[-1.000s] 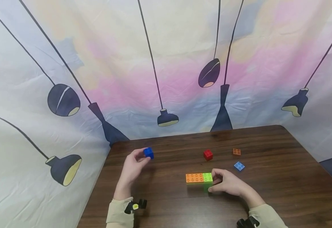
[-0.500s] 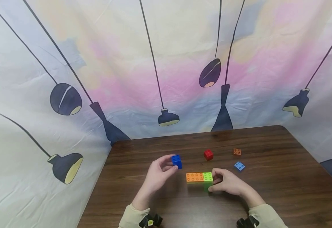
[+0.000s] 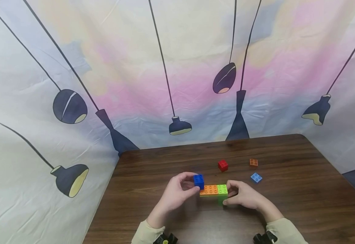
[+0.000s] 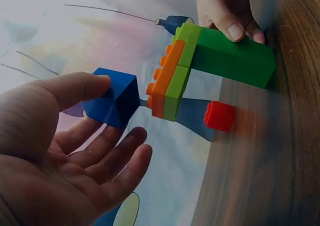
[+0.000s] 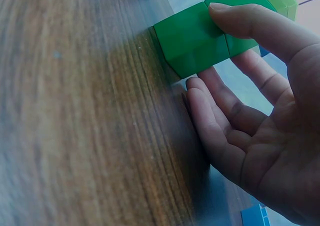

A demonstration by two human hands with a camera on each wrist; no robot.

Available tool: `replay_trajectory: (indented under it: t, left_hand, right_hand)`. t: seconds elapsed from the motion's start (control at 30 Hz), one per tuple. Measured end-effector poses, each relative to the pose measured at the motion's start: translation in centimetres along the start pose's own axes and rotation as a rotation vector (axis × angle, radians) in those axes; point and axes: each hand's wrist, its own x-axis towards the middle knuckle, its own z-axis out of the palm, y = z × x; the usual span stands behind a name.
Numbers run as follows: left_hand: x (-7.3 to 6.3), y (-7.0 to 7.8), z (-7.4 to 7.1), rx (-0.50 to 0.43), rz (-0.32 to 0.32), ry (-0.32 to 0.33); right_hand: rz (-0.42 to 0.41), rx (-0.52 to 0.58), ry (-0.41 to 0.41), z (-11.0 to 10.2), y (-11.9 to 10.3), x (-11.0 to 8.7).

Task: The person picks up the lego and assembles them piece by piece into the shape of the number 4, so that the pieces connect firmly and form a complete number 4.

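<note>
The right hand [image 3: 243,195] pinches the green column [image 4: 235,60], likely to brace it against tipping, while the left hand [image 3: 175,194] pinches the blue brick [image 3: 199,182] by its sides, seemingly so its underside is free, just above the nine-o'clock end of the orange brick [image 3: 211,190].

Head view bright, soft sheen on tabletop [image 3: 208,222]; wrist views dimmer, hazy

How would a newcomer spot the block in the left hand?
At the dark wooden table, find the orange-and-green build; the left hand is at its left end. It pinches a dark blue, boxy block, darker and taller than the flat light blue piece.
</note>
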Motion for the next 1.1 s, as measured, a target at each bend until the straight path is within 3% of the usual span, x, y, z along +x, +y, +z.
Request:
replay_trajectory:
  t: [0.67,1.1]
  left_hand:
    - [0.2,-0.3,1.4,-0.169,-0.008,-0.111]
    - [0.4,-0.7,1.5,-0.104,-0.009,-0.114]
  right_hand:
    - [0.017,0.02,0.008,0.1,0.5,0.1]
    - [0.007,0.016,0.009,0.0,0.4,0.1]
